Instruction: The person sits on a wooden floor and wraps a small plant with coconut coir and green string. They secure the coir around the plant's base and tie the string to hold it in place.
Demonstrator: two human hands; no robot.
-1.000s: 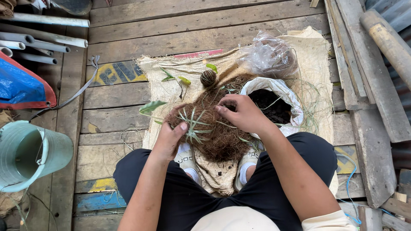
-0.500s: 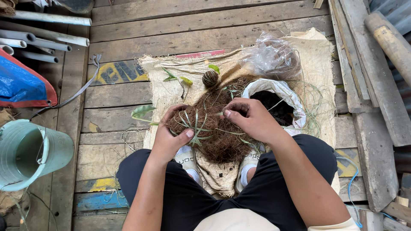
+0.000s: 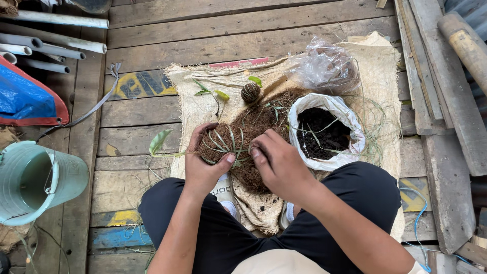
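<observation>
The person sits on a wooden plank floor (image 3: 243, 35) with a burlap sack (image 3: 228, 86) spread in front of the legs. The left hand (image 3: 203, 162) cups a ball of brown coconut fibre (image 3: 223, 144) that has thin green grass-like leaves (image 3: 225, 139) pressed across it, thumb laid over its near side. The right hand (image 3: 276, 162) closes its fingertips on the same ball from the right, pinching fibre and leaves just beside the left thumb. Both hands are grasping the ball, which sits at the near end of a loose heap of coconut fibre (image 3: 253, 122) on the sack.

Just right of the heap stands a white bag of dark soil (image 3: 324, 132), its top rolled open. Behind it lies a crumpled clear plastic bag (image 3: 324, 66). A small finished fibre ball (image 3: 250, 92) with 3 green leaves rests on the sack beyond the heap. To the far left a pale green bucket (image 3: 35, 180) lies tilted, with grey pipes (image 3: 56, 48) and a blue tarp (image 3: 25, 96) above it.
</observation>
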